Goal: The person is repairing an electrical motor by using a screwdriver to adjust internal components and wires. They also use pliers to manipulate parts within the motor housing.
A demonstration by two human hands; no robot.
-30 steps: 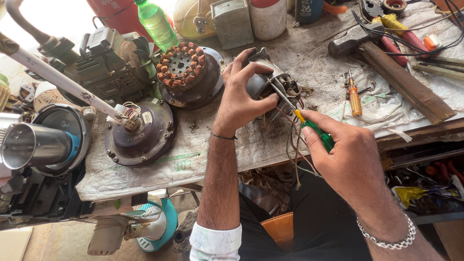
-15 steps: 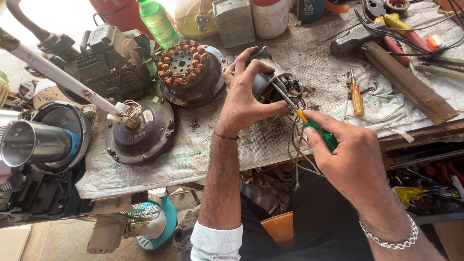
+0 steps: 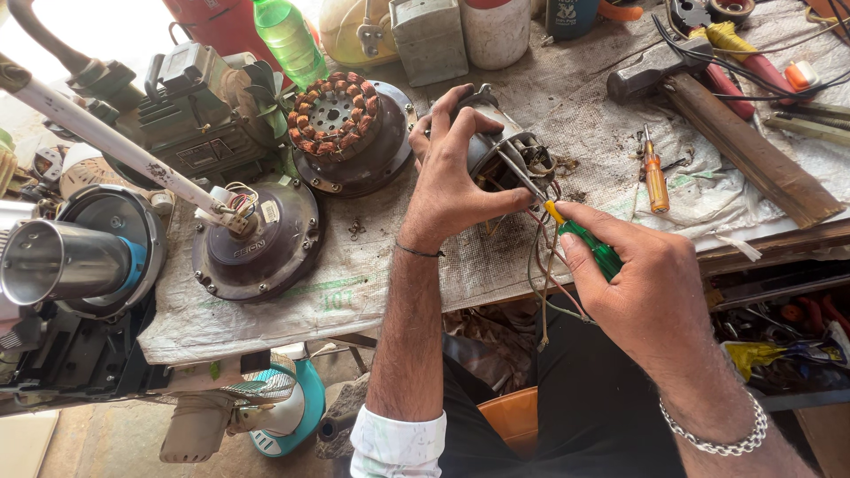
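Observation:
My left hand [image 3: 460, 177] grips a small dark electric motor [image 3: 506, 158] at the front edge of the workbench, thumb and fingers wrapped around its body. Loose red, grey and yellow wires [image 3: 544, 274] hang from the motor over the bench edge. My right hand [image 3: 642, 292] holds a screwdriver with a green and yellow handle [image 3: 589, 243]; its metal shaft points up and left into the motor's open end. A silver chain bracelet sits on my right wrist.
A copper-wound fan stator [image 3: 335, 115] and a dark fan motor housing [image 3: 257, 239] lie to the left. An orange screwdriver [image 3: 655, 177], a hammer [image 3: 726, 115], a green bottle [image 3: 288, 40] and a grey box [image 3: 429, 40] sit on the cloth-covered bench [image 3: 354, 283].
My hands and the motor stay in nearly the same place. The screwdriver tip has shifted slightly inside the motor's end.

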